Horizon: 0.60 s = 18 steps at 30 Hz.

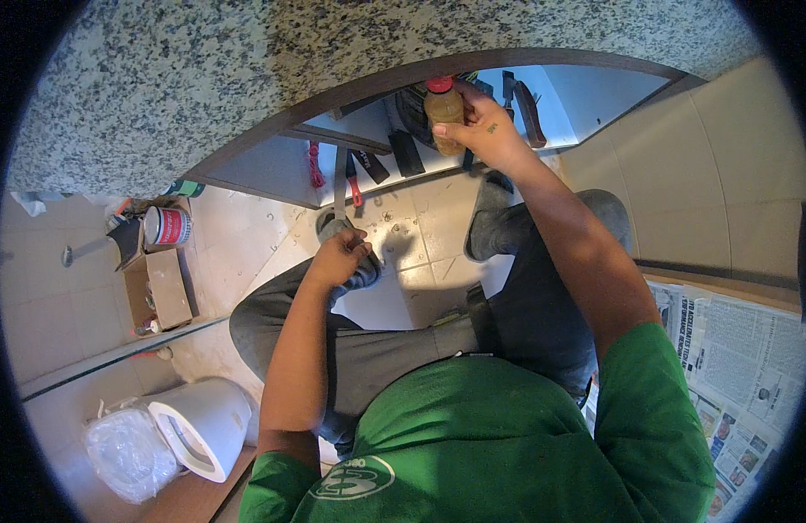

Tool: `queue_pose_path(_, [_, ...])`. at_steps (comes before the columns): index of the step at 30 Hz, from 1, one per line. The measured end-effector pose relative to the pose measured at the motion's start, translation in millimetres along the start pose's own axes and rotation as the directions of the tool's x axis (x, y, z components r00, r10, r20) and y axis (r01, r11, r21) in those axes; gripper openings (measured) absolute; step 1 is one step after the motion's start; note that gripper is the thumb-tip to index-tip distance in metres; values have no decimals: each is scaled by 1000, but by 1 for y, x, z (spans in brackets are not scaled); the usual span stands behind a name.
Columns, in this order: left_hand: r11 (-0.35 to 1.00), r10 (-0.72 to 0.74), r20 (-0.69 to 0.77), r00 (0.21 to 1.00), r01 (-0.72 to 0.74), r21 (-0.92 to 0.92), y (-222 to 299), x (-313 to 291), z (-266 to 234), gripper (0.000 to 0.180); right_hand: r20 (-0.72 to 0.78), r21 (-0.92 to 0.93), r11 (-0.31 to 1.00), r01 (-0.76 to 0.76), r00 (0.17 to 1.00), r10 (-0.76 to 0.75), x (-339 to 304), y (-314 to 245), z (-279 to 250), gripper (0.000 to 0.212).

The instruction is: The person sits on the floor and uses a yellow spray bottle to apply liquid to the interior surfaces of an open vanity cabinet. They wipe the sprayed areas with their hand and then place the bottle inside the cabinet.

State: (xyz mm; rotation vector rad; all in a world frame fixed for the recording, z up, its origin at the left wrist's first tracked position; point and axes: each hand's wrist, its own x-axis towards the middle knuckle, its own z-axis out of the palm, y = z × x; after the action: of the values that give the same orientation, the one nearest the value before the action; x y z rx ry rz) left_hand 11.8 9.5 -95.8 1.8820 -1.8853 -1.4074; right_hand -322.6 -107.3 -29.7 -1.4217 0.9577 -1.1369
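My right hand (490, 131) is wrapped round a small clear bottle (445, 122) with a red cap and yellowish-brown contents. It holds the bottle upright at the opening of a low shelf (560, 96) under a speckled stone counter. My left hand (338, 255) hovers over my left slipper with its fingers curled together; what they hold, if anything, is hidden. Just beyond it, a thin grey strip (339, 183) runs toward the shelf. On the shelf near the hands are a red-handled tool (354, 187), a black block (406, 154), red cord (315, 166) and a brown-handled tool (530, 115).
The stone counter (377, 35) overhangs the shelf. Small bits of debris (399, 228) lie on the tiles between my feet. To the left are a red-and-white tin (166, 226), a cardboard box (168, 286) and a white container (203, 427). Newspapers (743, 366) lie at the right.
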Motion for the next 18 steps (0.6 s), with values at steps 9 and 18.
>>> queue_pose_path(9, [1000,11,1,1000,-11,25,-4,1,0,35,-11,40,999,18,1000,-17,3,-2,0,63])
queue_pose_path(18, [1000,13,-7,1000,-13,27,-2,1,0,35,15,3,999,-37,999,36,10,2,9,67])
